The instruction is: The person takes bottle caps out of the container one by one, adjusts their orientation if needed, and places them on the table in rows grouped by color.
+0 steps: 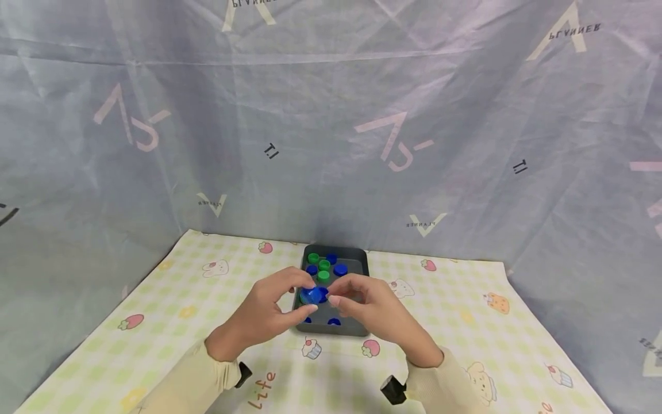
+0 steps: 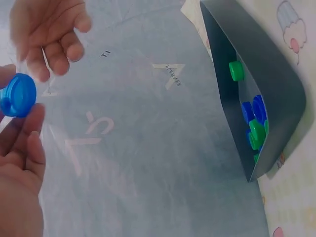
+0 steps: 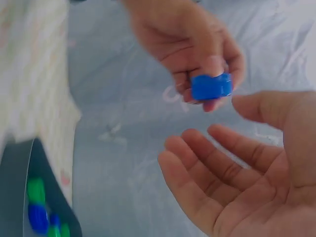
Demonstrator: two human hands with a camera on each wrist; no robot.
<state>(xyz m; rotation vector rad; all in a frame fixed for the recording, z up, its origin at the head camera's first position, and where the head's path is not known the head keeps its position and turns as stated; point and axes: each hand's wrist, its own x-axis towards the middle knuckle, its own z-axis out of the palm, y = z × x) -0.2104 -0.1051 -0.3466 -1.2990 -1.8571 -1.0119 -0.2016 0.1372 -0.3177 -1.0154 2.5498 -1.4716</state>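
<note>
Head view: lt-blue cap [image 1: 311,296] held up clear of dk tray [image 1: 331,330], pinched by L hand [image 1: 271,305]. R hand [image 1: 376,306] alongside, fingers loose, holding nothing. Step prob. a mid-air hand-over; next wants a careful R pinch, I'd guess. Other caps [image 1: 340,269] in tray part hidden; R-wrist view blurry.
</note>
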